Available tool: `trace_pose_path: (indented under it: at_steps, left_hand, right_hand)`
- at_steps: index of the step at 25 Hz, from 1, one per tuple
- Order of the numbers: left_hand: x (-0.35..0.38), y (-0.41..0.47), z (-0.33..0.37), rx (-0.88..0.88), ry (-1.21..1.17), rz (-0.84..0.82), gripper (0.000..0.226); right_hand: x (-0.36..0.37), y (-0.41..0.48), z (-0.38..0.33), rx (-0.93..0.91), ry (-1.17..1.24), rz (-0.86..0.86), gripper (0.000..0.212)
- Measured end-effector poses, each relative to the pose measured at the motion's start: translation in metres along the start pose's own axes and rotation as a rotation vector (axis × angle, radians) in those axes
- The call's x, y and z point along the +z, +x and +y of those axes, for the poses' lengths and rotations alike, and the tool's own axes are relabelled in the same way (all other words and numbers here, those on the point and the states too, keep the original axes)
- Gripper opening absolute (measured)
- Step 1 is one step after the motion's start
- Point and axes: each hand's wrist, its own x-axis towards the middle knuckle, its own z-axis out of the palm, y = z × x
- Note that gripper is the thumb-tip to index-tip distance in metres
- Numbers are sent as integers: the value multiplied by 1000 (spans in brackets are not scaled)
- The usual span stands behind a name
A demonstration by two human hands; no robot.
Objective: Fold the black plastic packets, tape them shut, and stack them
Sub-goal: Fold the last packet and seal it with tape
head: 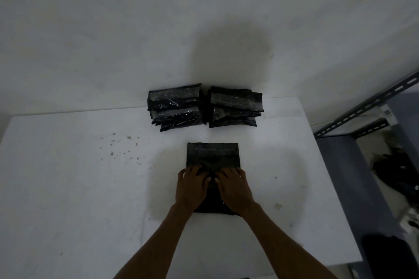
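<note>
A black plastic packet (212, 154) lies flat on the white table (68, 176), its far end showing a shiny strip across it. My left hand (192, 186) and my right hand (234, 188) rest side by side on its near half, palms down, fingers spread and pressing the plastic. Behind it, against the wall, stand two stacks of folded black packets: a left stack (176, 107) and a right stack (235, 106), touching each other.
A grey metal shelf frame (367, 106) stands to the right of the table, with dark items (394, 170) on the floor behind it. A white wall rises right behind the stacks. Small dark specks mark the table's left middle.
</note>
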Motion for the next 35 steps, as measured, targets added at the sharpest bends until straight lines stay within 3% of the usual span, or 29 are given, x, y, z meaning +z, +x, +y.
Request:
trace_pose_path:
  at_steps: [5, 8, 17, 18, 20, 22, 24, 29, 32, 35]
  left_hand:
    - [1, 0, -9, -14, 33, -22, 20]
    - [1, 0, -8, 81, -21, -17, 28]
    - [0, -3, -8, -82, -9, -65, 35]
    - [-2, -4, -9, -109, -38, -50, 32]
    - [-6, -5, -9, -234, -102, -41, 28]
    - [-10, -4, -10, -450, -218, -45, 41]
    - [-11, 0, -13, -603, -389, -37, 52]
    - [-19, 23, -28, -734, -703, -154, 42]
    - [-23, 27, -33, -749, -807, -257, 30]
    - [-21, 30, -42, -683, -912, -317, 25]
  right_hand:
    - [1, 3, 5, -25, -12, -25, 39]
    - [2, 0, 4, -37, -42, -62, 39]
    - [-6, -6, 3, 1, -36, -76, 38]
    - [-7, -6, 3, 50, -9, -41, 33]
    - [-10, -6, 2, 340, 141, 58, 21]
    - [-13, -3, 2, 743, 381, 70, 38]
    - [-13, 3, 8, 949, 531, 0, 54]
    - [-16, 18, 18, 1041, 644, -65, 41]
    - [-13, 14, 25, 994, 718, -114, 35]
    - [-13, 8, 28, 873, 722, -53, 30]
